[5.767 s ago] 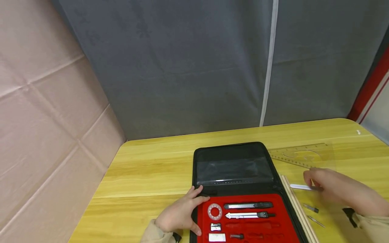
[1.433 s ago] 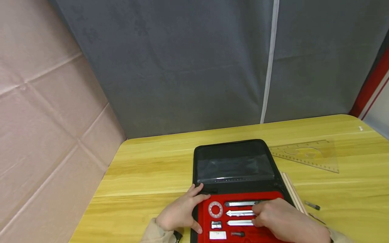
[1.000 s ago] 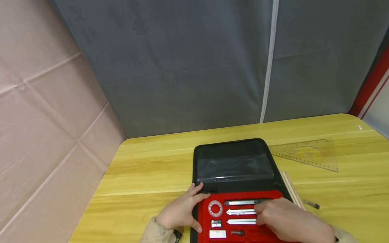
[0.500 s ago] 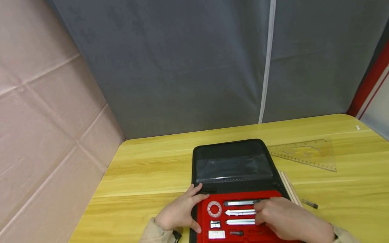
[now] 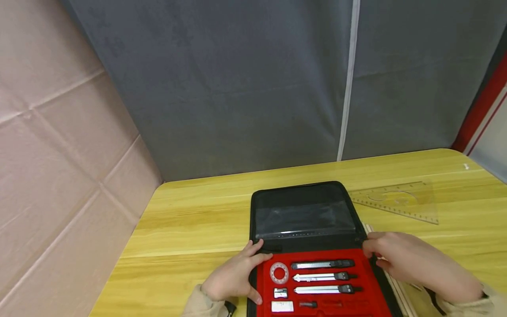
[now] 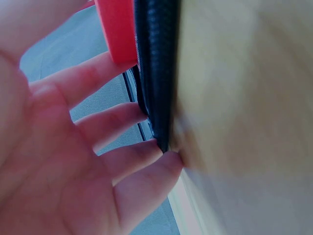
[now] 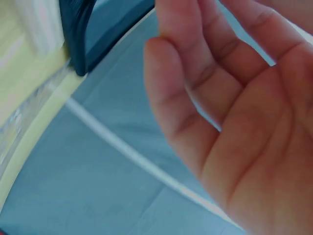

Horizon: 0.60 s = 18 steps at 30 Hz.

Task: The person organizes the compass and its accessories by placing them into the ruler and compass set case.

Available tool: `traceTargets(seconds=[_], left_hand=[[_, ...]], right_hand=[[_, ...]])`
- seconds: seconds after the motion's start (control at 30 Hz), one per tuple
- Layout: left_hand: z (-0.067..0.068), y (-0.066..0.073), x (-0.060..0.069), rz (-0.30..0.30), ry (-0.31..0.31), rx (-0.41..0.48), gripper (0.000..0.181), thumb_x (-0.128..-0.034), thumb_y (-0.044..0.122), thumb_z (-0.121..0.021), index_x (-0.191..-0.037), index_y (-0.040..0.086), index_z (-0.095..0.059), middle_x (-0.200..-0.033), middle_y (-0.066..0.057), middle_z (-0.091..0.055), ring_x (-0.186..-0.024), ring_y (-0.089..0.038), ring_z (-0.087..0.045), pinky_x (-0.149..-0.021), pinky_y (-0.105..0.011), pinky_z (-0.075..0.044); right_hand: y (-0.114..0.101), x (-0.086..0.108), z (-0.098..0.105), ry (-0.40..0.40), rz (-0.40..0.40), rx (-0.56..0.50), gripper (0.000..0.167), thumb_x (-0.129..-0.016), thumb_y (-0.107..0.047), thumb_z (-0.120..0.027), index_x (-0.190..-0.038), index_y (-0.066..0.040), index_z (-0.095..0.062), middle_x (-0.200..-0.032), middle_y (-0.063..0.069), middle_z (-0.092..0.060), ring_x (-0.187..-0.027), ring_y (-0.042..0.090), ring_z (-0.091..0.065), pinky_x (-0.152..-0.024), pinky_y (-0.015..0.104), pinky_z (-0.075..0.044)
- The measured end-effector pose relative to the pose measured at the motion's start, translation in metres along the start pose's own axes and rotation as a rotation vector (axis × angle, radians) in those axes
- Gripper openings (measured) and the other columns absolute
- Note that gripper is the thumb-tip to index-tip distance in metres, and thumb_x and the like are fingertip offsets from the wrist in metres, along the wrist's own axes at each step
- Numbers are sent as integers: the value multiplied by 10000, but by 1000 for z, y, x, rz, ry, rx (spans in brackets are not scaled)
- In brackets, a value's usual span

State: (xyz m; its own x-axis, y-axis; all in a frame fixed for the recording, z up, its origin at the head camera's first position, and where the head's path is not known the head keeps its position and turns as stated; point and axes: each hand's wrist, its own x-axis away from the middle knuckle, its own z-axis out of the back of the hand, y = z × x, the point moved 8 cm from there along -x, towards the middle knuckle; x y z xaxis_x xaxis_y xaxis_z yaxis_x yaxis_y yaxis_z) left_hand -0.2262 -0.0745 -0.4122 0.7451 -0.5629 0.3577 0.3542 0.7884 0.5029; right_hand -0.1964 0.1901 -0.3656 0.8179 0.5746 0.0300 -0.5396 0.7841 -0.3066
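Note:
A black case (image 5: 305, 245) lies unfolded on the table, a red tray (image 5: 325, 254) in its near half. In the tray lie a cutter (image 5: 322, 264), two silver compasses (image 5: 318, 277), a clear ring (image 5: 279, 273), a sharpener (image 5: 280, 293), a white eraser (image 5: 282, 306) and a small dark tube (image 5: 308, 304). My left hand (image 5: 235, 275) rests spread on the tray's left edge; in the left wrist view its fingers (image 6: 112, 122) touch the tray and the case's black rim (image 6: 156, 73). Over the case's right edge is my right hand (image 5: 412, 259), fingers bent, nothing seen in them.
Pale wooden strips (image 5: 400, 294) lie along the case's right side, partly under my right hand. A clear set square (image 5: 396, 200) lies behind them on the wooden table (image 5: 190, 220). A small white bit (image 5: 466, 166) is near the far right edge. Grey cloth (image 5: 245, 88) hangs behind.
A second silver compass sits in the slot that was bare in the oldest view. My right hand has let go of it and moved right, off the tray. My left hand has stayed put.

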Motion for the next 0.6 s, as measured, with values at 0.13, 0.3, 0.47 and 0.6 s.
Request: traceTargets(seconds=[0.13, 0.3, 0.47, 0.6], left_hand=[[0, 0, 0, 0, 1, -2, 763, -583, 282, -842, -1274, 262, -519, -1465, -42, -273, -1337, -316, -205, -809, -332, -511], [0, 0, 0, -1, 3, -5, 764, -584, 285, -842, -1275, 259, -518, -1465, -45, -273, -1337, -317, -207, -821, -336, -506], [-1, 0, 1, -5, 6, -11, 766, -583, 290, -842, -1276, 256, -518, -1466, -46, -273, -1336, -320, -211, -829, -338, -502], [0, 0, 1, -11, 11, -8, 767, -584, 288, -842, -1277, 249, -517, -1464, -48, -275, -1336, -322, -207, -813, -319, -508]], right_hand=[[17, 6, 3, -12, -75, 2, 334, -678, 72, -668, -744, -240, -570, -718, -150, -468, -583, 9, -389, -471, 206, -340], [11, 4, 4, 11, -18, 9, 262, -701, -6, -705, -756, -241, -604, -711, -166, -470, -587, -12, -417, -475, 207, -374], [-27, -8, -12, -50, 67, -12, 235, -744, -133, -714, -936, -262, -671, -831, -150, -572, -684, 0, -518, -570, 254, -485], [-66, -13, -38, -162, 185, -81, 358, -821, -282, -660, -1165, -345, -589, -1005, -171, -589, -783, -31, -520, -659, 240, -505]])
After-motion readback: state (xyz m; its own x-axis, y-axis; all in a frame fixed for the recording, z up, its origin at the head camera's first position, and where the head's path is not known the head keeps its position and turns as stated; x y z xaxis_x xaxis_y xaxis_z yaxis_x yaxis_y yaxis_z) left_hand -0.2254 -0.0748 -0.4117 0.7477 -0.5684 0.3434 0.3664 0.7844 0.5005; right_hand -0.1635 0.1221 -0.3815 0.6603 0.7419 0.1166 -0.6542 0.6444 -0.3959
